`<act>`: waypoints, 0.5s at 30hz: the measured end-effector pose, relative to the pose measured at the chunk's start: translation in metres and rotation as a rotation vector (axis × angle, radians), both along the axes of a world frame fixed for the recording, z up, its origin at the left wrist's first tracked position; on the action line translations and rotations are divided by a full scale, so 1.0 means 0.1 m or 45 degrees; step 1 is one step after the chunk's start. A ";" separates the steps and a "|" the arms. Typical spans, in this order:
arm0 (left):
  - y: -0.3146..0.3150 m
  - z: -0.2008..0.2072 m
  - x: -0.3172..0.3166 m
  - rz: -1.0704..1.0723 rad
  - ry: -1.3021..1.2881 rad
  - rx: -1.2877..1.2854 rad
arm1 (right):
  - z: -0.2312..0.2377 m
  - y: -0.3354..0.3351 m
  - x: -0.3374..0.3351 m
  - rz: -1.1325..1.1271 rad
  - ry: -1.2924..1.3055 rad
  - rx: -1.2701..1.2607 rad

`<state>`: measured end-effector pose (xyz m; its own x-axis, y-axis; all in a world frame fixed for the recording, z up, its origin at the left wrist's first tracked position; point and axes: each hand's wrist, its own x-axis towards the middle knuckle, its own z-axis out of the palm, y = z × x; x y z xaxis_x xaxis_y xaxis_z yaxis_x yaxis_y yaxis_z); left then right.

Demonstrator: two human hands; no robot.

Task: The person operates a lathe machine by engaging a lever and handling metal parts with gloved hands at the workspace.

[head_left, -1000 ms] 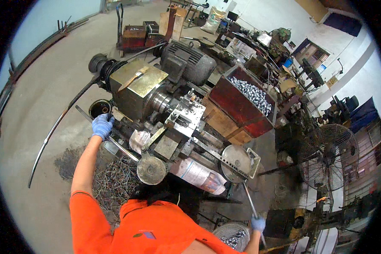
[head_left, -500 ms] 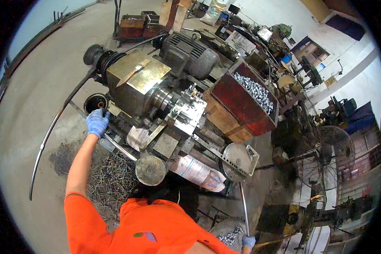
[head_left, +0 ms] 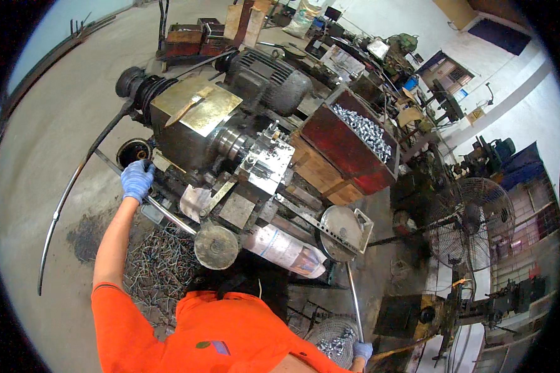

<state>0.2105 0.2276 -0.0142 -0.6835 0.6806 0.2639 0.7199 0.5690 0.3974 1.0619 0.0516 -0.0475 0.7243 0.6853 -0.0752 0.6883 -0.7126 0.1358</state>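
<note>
My left hand (head_left: 137,180), in a blue glove, is closed round the upper end of a metal lever (head_left: 173,215), beside a dark round cup (head_left: 134,152). That lever runs down to a round metal disc (head_left: 216,247) on the front of a small lathe (head_left: 230,140). At the lower edge my right hand (head_left: 362,352), gloved too and partly cut off by my sleeve, grips the bottom end of a second long lever (head_left: 354,298). This one hangs from a larger disc (head_left: 340,233). The chuck (head_left: 233,144) and the bright tool block (head_left: 266,163) sit between the two levers.
A red bin (head_left: 348,146) of small metal parts stands on a wooden crate behind the lathe. A basket (head_left: 334,340) with similar parts lies beside my right hand. Metal shavings (head_left: 162,261) heap below my left arm. A caged fan (head_left: 473,221) stands at right.
The whole scene has shifted slightly left in the picture. Both hands keep hold of their levers, with no clear change in the levers' position against the lathe.
</note>
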 end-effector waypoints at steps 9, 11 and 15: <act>-0.05 -0.11 0.04 0.010 -0.007 0.224 | -0.16 -0.09 0.16 -0.026 -0.074 0.090; -0.05 -0.11 0.03 0.027 -0.028 0.244 | -0.14 -0.06 0.10 -0.079 -0.024 0.106; -0.06 -0.05 0.06 0.043 0.005 0.210 | -0.02 -0.04 -0.06 -0.124 -0.007 0.106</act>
<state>0.2160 0.2212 -0.0197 -0.7041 0.6043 0.3729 0.7031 0.5201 0.4849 1.0556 0.0473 -0.0497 0.7878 0.6157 -0.0169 0.6150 -0.7848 0.0773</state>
